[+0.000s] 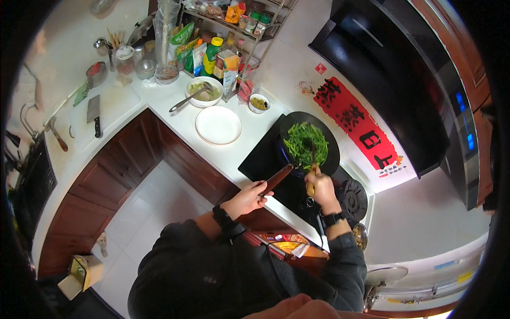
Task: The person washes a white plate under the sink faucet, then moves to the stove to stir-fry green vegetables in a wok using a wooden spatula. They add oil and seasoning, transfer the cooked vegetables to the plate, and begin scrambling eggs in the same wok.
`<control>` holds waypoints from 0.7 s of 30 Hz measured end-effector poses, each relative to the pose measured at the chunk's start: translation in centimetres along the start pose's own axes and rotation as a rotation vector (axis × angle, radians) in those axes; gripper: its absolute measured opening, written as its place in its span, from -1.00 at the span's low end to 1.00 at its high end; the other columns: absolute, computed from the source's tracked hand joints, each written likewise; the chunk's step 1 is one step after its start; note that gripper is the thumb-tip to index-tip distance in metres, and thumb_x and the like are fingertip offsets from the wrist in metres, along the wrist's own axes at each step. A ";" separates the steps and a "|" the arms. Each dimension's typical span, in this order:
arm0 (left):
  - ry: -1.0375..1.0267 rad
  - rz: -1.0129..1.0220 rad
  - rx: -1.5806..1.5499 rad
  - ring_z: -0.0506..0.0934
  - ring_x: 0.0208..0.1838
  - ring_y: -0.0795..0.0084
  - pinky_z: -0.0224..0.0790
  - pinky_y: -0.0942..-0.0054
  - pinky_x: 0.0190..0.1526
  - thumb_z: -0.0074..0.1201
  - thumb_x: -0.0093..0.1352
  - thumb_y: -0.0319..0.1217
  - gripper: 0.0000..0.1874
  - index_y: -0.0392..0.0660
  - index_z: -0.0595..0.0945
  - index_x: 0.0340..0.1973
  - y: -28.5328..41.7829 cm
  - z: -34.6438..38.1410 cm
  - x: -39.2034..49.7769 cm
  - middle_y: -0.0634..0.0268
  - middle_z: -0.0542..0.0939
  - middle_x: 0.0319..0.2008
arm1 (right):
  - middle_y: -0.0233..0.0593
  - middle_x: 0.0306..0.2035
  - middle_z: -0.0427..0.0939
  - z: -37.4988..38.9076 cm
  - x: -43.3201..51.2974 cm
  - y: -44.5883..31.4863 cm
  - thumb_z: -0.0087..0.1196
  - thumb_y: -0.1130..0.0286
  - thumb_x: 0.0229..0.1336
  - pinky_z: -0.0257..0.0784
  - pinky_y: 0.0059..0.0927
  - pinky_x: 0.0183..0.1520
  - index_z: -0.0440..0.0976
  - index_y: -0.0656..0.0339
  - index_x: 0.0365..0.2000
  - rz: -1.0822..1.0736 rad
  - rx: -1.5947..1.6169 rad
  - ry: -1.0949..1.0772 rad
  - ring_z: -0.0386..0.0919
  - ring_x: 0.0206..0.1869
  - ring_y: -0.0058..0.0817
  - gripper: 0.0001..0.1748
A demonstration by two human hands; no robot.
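Note:
A dark wok [333, 149] stands on the black cooktop [261, 155], with chopped leafy greens [299, 139] in it. My left hand [249, 198] is at the end of the wok's reddish-brown wooden handle [279, 179], thumb and fingers around it. My right hand [322, 189] grips the light wooden handle of a cooking utensil [313, 153], whose far end is hidden among the greens. Left of the cooktop lies a white plate [218, 125] with nothing on it.
Behind the plate are a bowl of soup [193, 99] with a spoon and a small bowl of food [259, 103]. A cleaver [94, 109] lies on a white cutting board [119, 95]. A black range hood [382, 79] hangs above right; a black burner grate [352, 200] is beside my right wrist.

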State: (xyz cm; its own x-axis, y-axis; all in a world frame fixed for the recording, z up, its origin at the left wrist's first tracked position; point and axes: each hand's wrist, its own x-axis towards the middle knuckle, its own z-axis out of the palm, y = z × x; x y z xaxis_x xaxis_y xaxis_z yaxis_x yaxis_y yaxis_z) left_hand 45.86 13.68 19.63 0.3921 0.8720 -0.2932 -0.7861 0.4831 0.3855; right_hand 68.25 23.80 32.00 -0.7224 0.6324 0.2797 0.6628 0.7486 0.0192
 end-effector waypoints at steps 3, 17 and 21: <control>-0.020 -0.019 0.009 0.38 -0.39 0.56 0.28 0.57 -0.33 -0.08 0.47 -0.22 -0.82 0.02 0.44 -0.11 -0.2 -0.6 -0.1 0.27 0.54 -0.21 | 0.22 -0.22 0.54 -3.0 -1.2 -0.7 0.16 0.52 -0.24 0.52 -0.21 -0.25 0.54 0.07 -0.44 -0.067 0.071 0.046 0.58 -0.34 -0.03 -0.79; 0.042 0.103 0.256 0.48 -0.25 0.48 0.31 0.57 -0.34 0.07 0.35 -0.25 -0.75 -0.01 0.41 -0.15 0.3 -2.9 -2.7 0.36 0.42 -0.24 | 0.22 -0.04 0.47 1.7 -6.0 5.2 0.17 0.32 0.02 0.38 -0.09 0.00 0.35 0.24 -0.02 0.078 0.192 0.058 0.46 0.00 0.10 -0.50; 0.276 0.333 0.193 0.49 -0.36 0.40 0.34 0.47 -0.37 0.06 0.32 -0.23 -0.64 -0.06 0.36 -0.05 -1.0 -3.7 -6.1 0.24 0.36 -0.27 | 0.03 -0.25 0.59 13.2 -9.9 18.6 0.15 0.19 0.10 0.47 -0.19 -0.18 0.40 0.22 -0.06 -0.033 0.100 0.424 0.59 -0.23 -0.09 -0.55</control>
State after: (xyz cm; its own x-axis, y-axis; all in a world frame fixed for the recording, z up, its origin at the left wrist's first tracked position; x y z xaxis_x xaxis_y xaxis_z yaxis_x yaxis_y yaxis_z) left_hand 42.48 7.59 17.81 -0.0284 0.9407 -0.3380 -0.7339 0.2100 0.6460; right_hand 85.08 34.08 16.90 -0.5837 0.4858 0.6507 0.6036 0.7956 -0.0525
